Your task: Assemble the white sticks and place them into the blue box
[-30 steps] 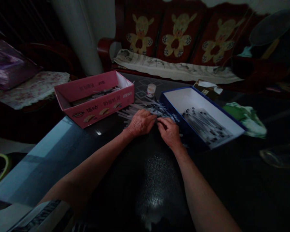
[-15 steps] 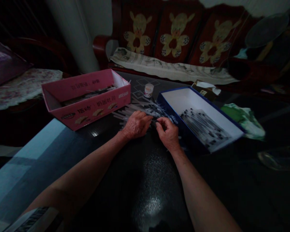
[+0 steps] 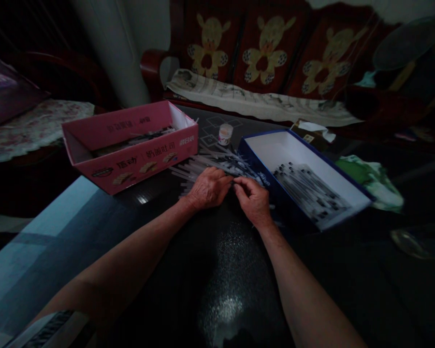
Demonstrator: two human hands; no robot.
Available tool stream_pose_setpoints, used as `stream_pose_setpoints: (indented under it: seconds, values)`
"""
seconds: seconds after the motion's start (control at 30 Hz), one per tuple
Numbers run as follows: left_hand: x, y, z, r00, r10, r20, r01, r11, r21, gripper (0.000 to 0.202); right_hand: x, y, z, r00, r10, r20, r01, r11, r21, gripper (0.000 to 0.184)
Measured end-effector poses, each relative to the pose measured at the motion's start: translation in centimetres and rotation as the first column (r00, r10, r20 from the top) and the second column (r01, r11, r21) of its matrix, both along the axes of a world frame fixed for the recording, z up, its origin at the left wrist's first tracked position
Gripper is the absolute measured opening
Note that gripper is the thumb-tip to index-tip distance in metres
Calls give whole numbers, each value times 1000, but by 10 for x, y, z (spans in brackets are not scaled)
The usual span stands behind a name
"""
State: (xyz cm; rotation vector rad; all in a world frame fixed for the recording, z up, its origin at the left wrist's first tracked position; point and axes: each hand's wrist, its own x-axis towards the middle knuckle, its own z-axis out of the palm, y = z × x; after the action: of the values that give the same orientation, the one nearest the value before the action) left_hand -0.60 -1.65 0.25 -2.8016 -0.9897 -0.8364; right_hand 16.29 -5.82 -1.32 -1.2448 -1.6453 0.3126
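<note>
My left hand (image 3: 210, 187) and my right hand (image 3: 253, 197) meet at the near edge of a loose pile of thin translucent strips or tubes (image 3: 188, 169). Both are closed, fingertips pinched close together. Whatever sits between the fingers is small, dark and mostly covered, so I cannot make out its kind. To the right, a blue box (image 3: 255, 166) with a white inside holds many translucent tubes with dark ends (image 3: 308, 188), laid side by side. On the left stands a pink cardboard box (image 3: 145, 164) with more thin pieces inside.
A small white cup-like container (image 3: 225, 134) stands behind the pile. Right of the blue box lies a green and white plastic packet (image 3: 369, 181). A brown box with white paper (image 3: 313, 133) is behind it. Beyond the dark table (image 3: 203, 261) is a wooden sofa (image 3: 154, 72).
My hands have drawn slightly closer together, the fingertips now almost touching. The whole view has shifted a little; the boxes and pile stay in place.
</note>
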Motion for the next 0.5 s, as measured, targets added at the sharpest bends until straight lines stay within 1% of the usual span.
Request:
stream_pose_setpoints:
  seconds: [0.13,0.2,0.37,0.43,0.5]
  values:
    - [-1,0,1,1000,-21,-1,21,1000,-4,32,-1,-1,4,1000,17,-16,-17,1000,-5,15]
    - [-1,0,2,1000,-27,-6,26,1000,-15,32,-1,-1,4,998,31,-47,-32,999,-32,16]
    - [0,0,2,999,-38,7,38,999,-37,33,-2,0,3,963,44,-266,-89,983,-158,22]
    - [0,0,2,999,-46,26,46,998,-35,33,-2,0,4,950,40,-310,-107,974,-201,21]
    - [0,0,1,998,-51,37,52,998,-30,33,-1,0,6,951,41,-308,-114,968,-223,19]
